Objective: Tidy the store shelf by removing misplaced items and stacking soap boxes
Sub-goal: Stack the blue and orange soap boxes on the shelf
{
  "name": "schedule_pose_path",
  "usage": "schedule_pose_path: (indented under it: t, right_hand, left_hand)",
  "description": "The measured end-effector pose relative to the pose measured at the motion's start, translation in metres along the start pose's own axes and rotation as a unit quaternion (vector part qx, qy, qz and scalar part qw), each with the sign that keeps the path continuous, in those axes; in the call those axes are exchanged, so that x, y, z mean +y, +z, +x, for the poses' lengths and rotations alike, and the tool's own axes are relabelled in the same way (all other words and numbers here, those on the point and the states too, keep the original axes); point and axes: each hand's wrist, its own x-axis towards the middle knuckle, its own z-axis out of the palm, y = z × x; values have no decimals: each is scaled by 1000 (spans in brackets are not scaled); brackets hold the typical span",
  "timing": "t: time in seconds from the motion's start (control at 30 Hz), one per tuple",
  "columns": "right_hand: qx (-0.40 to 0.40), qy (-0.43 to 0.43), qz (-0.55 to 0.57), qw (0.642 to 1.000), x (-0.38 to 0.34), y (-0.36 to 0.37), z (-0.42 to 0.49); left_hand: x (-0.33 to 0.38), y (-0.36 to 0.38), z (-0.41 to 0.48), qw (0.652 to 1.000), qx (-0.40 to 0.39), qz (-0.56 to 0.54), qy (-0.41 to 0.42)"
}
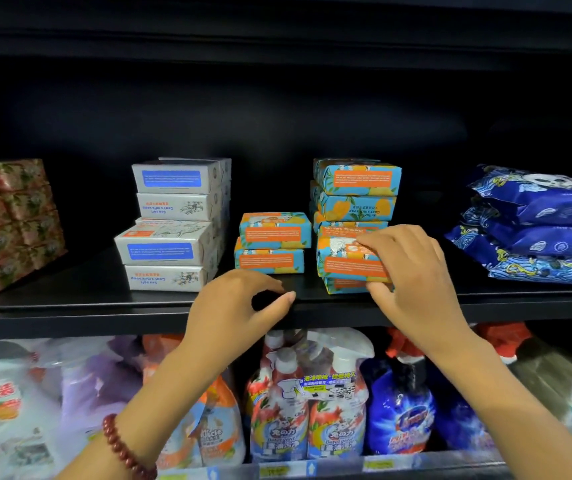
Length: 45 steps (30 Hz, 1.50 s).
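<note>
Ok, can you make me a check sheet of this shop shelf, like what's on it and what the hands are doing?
Surface: black shelf, dark wall behind.
Job's things: orange-and-blue soap boxes in a low stack of two and a taller stack; white soap boxes stacked to their left.
Clutter: flowery boxes far left; blue packets piled far right.
Hands: right hand grips an orange-and-blue box in front of the taller stack, fingers on top, thumb below. Left hand holds nothing, loosely curled by the shelf edge; red bead bracelet on its wrist.
Cables: nothing seen.
Surroundings: spray bottles on the shelf below.
</note>
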Motion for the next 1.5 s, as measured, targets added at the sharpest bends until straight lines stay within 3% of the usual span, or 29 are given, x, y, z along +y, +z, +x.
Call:
schedule_pose_path:
  t: [0.1, 0.17, 0.23, 0.37, 0.47, 0.6, 0.73, 0.8, 0.93, 1.1, 1.23, 1.3, 1.4, 1.5]
  right_hand:
    - [44, -44, 12, 998, -7, -3, -4]
    - [90, -85, 15, 992, -16, -6, -6]
    - [135, -123, 25, 983, -28, -10, -6]
    - [179, -185, 25, 966, -43, -10, -2]
    - [139, -192, 46, 970, -40, -8, -3]
    - [59, -132, 88, 986, -38, -21, 0]
    - [-23, 17, 171, 985, -39, -32, 12]
    - [-65, 44, 212, 974, -38, -33, 15]
    - [-23, 16, 195, 980, -41, -37, 14]
    - [92, -81, 159, 980, -41, -32, 3]
    - [84, -115, 147, 979, -40, -28, -2]
    - [53, -94, 146, 983, -41, -29, -2]
    - [-49, 5, 189, 981, -40, -35, -1]
    - [-157, 122, 337, 920, -43, -45, 3]
  left_hand:
    - [8, -6, 1, 991, 26, -125, -49]
    - [24, -15, 5, 941, 63, -311, -120]
    - [38, -28, 9, 883, 37, -428, -188]
    - [43, -37, 10, 859, -93, -466, -191]
    - [43, -38, 5, 832, -64, -520, -181]
    - [46, -39, -1, 889, 32, -444, -107]
    - [41, -35, -3, 888, 47, -455, -51]
    - [38, -32, -5, 892, 55, -450, -3]
    - [35, -31, -7, 909, 76, -407, 35]
    - [34, -36, -5, 906, -15, -421, -26]
    - [36, -39, -4, 923, -70, -377, -22]
    - [35, -41, -4, 929, -67, -364, -14]
    - [34, -44, -5, 954, -31, -295, 39]
    - [36, -45, -5, 968, 19, -223, 114]
